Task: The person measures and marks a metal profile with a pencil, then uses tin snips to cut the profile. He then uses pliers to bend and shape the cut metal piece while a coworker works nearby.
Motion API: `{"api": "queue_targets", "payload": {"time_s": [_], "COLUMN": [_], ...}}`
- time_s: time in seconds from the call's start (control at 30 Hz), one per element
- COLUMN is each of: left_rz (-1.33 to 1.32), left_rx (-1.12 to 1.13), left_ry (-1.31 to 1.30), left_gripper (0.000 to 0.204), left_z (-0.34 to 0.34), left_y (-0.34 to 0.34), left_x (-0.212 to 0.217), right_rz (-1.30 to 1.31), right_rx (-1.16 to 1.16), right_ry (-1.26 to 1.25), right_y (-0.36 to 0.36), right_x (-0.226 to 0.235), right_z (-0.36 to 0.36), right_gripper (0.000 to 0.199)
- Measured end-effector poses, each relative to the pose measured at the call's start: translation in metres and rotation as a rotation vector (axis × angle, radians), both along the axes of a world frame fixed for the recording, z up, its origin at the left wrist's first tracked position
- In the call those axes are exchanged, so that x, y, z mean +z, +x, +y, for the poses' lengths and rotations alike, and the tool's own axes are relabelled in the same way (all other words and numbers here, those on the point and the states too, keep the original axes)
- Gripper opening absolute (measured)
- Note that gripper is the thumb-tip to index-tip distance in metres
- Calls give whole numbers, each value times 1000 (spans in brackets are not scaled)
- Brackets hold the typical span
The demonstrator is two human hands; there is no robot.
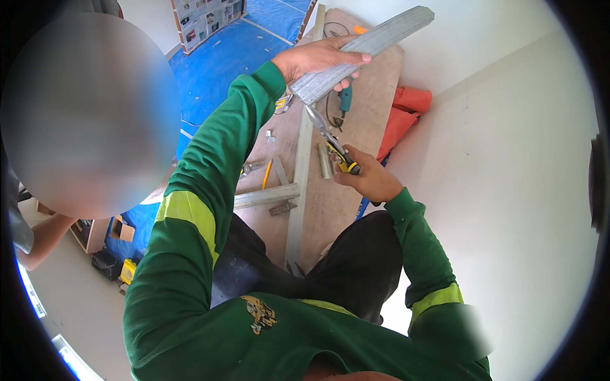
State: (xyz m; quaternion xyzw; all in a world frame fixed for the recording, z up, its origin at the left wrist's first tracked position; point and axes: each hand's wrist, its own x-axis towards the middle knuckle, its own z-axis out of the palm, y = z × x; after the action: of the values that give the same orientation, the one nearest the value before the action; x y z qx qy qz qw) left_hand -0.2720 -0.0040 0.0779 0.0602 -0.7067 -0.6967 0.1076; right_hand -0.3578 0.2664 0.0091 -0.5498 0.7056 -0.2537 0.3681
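My left hand (314,58) grips a grey metal channel (391,33), held up at a slant with its far end toward the upper right. Thumb on top, the other fingers wrap beneath it. Tin snips (332,141) with black and yellow handles are in my right hand (372,178), fingers closed round the handles. Their blades point up toward the near end of the channel, very close to its edge; whether they touch it I cannot tell. Below the snips lies a short metal piece (325,162) on the wooden board (365,130).
On the board lie a long metal strip (296,219), a crosswise channel (264,195), a yellow pencil (267,174), small scraps and a teal corded power tool (345,100). Red fabric (399,127) sits by the right wall (508,165). Blue sheeting (206,79) covers floor; another person's arm (51,240) shows at left.
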Motion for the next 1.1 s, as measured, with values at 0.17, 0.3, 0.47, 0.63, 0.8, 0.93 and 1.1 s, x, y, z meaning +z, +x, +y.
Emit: {"api": "queue_targets", "payload": {"time_s": [0.17,0.3,0.47,0.63,0.8,0.93,1.1], "left_rz": [-49,-41,-79,-55,-40,-9,8], "left_rx": [15,18,7,-34,-41,-38,-55], "left_ry": [-20,-101,-89,-109,-116,-95,-110], "left_gripper": [73,82,85,86,86,85,84], "left_z": [1,-6,-16,-22,-33,-40,-42], "left_y": [-9,-8,-15,-27,-31,-31,-30], "left_x": [4,9,17,23,27,30,26], "right_rz": [38,24,10,-89,-271,-242,-163], "right_rx": [-44,-53,-14,-123,-127,-153,-148], "right_ry": [86,90,43,159,229,228,159], "right_y": [-7,-4,-6,-10,-13,-12,-9], "right_x": [1,8,22,34,37,41,35], "right_z": [0,-6,-18,-25,-35,-36,-40], "right_gripper": [65,58,50,39,37,34,31]}}
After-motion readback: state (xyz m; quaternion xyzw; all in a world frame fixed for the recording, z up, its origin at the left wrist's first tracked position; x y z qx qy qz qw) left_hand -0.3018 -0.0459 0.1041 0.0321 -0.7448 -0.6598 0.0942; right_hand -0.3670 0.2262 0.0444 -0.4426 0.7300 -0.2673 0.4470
